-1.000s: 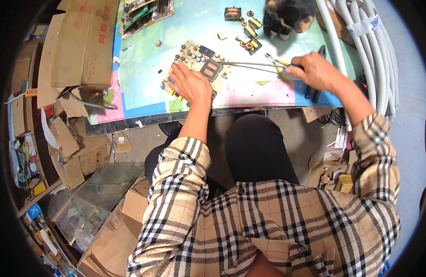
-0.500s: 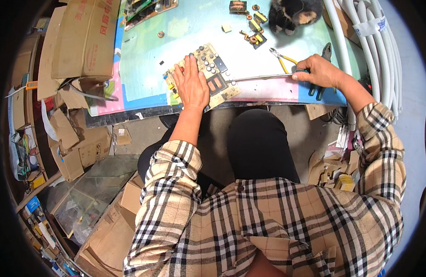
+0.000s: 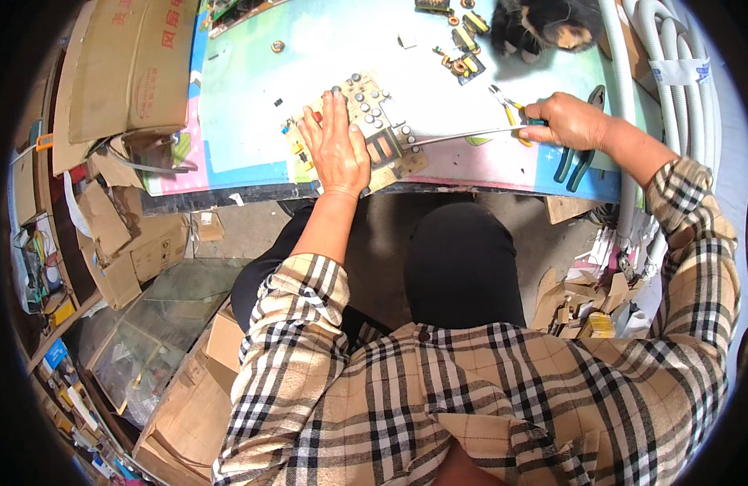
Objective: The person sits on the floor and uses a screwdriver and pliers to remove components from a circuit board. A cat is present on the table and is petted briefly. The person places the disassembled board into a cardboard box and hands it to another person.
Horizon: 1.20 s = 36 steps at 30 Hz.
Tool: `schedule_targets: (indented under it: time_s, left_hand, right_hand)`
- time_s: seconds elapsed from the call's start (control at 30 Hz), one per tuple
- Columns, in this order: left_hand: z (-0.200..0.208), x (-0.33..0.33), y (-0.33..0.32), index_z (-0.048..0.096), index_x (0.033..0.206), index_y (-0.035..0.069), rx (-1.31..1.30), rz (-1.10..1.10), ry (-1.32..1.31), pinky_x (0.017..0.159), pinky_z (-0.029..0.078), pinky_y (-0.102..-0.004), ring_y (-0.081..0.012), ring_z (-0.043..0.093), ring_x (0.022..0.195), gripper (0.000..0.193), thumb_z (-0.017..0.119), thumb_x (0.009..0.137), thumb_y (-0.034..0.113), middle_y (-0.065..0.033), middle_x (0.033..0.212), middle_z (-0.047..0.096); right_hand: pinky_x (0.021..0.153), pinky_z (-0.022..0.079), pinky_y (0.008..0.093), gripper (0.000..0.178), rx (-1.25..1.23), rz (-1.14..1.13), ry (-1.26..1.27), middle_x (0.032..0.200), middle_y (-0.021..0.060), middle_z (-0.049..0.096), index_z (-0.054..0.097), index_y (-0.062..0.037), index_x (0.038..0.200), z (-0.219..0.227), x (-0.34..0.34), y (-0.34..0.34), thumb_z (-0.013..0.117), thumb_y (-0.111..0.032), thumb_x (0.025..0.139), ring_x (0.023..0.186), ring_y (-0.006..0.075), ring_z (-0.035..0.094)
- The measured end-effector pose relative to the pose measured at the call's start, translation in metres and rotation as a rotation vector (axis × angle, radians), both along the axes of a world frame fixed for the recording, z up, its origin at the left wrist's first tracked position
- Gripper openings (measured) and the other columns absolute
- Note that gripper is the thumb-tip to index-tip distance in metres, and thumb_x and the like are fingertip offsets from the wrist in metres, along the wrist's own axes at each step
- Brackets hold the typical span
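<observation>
My left hand (image 3: 339, 158) lies with its fingers stretched flat over a tan circuit board (image 3: 410, 164), pressing it against the table mat. Round capacitors and a dark transformer (image 3: 382, 151) with copper-coloured windings stand on the board, part of which my palm hides. My right hand (image 3: 570, 121) is closed round the dark green handle of a long screwdriver (image 3: 467, 134). Its thin metal shaft slants nearly level to the left, with the tip at the board's right side, beside the transformer. Yellow-handled cutters (image 3: 510, 107) lie just behind the shaft, close to my right fingers.
Green-handled pliers (image 3: 583, 150) lie below my right wrist. A black-and-tan cat (image 3: 544, 28) rests at the back right, near several loose coils and transformers (image 3: 467, 49). Pale corrugated hoses (image 3: 674, 97) line the right edge; a cardboard box (image 3: 127, 77) stands at left.
The view has shifted a little, moving the cat and loose parts rightward in the picture. My right hand and the screwdriver sit slightly farther right. My left hand stays flat on the board.
</observation>
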<state>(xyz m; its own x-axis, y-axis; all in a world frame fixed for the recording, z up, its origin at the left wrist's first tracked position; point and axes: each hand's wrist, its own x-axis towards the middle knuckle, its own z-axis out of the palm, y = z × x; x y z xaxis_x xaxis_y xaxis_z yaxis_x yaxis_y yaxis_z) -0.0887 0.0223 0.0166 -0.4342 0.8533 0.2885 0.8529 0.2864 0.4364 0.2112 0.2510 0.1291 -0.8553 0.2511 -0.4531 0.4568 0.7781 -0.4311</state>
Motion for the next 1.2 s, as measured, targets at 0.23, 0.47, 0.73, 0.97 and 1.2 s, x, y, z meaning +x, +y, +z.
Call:
schedule_targets:
  time_s: [0.23, 0.47, 0.73, 0.97, 1.2]
  left_hand:
    - [0.003, 0.001, 0.004, 0.041, 0.149, 0.007, -0.011, -0.011, -0.001, 0.120, 0.011, -0.0562, -0.0500, 0.024, 0.143, 0.060, 0.048, 0.091, 0.019, -0.0170, 0.155, 0.038]
    - [0.003, -0.002, 0.002, 0.040, 0.149, 0.007, -0.010, -0.012, 0.008, 0.120, 0.011, -0.0557, -0.0497, 0.023, 0.144, 0.060, 0.047, 0.092, 0.018, -0.0169, 0.155, 0.037]
    - [0.002, -0.001, 0.002, 0.042, 0.148, 0.006, 0.016, -0.012, 0.000, 0.119, 0.012, -0.0572, -0.0512, 0.025, 0.142, 0.058, 0.047, 0.091, 0.017, -0.0178, 0.154, 0.040]
    - [-0.002, 0.002, 0.000, 0.044, 0.146, 0.005, 0.057, -0.010, 0.020, 0.118, 0.013, -0.0584, -0.0527, 0.028, 0.140, 0.059, 0.048, 0.089, 0.016, -0.0185, 0.151, 0.043]
    - [-0.003, 0.004, 0.010, 0.041, 0.150, 0.009, 0.055, -0.022, 0.030, 0.119, 0.013, -0.0555, -0.0498, 0.027, 0.142, 0.058, 0.044, 0.092, 0.016, -0.0150, 0.154, 0.040]
  right_hand:
    - [0.063, 0.054, 0.0411, 0.039, 0.470, 0.151, 0.260, 0.074, 0.0137, 0.062, 0.058, -0.0069, 0.089, -0.029, 0.024, -0.009, 0.060, -0.046, 0.094, 0.066, 0.0331, 0.065]
    - [0.056, 0.051, 0.0356, 0.043, 0.237, 0.089, 0.237, 0.058, 0.0087, 0.055, 0.052, -0.0053, 0.076, -0.012, 0.016, -0.010, 0.062, -0.043, 0.094, 0.052, 0.0261, 0.058]
    - [0.063, 0.053, 0.0433, 0.043, -0.007, -0.005, 0.002, 0.067, 0.0214, 0.060, 0.061, 0.0003, 0.085, 0.013, -0.002, -0.011, 0.060, -0.041, 0.096, 0.059, 0.0379, 0.061]
    - [0.067, 0.056, 0.0425, 0.041, 0.511, 0.105, -0.009, 0.070, 0.0171, 0.066, 0.065, -0.0043, 0.091, 0.051, -0.007, -0.049, 0.056, -0.044, 0.096, 0.066, 0.0354, 0.067]
    - [0.058, 0.054, 0.0410, 0.029, 0.757, 0.342, 0.115, 0.068, 0.0113, 0.060, 0.057, -0.0049, 0.081, 0.102, -0.045, -0.048, 0.064, -0.031, 0.091, 0.063, 0.0316, 0.066]
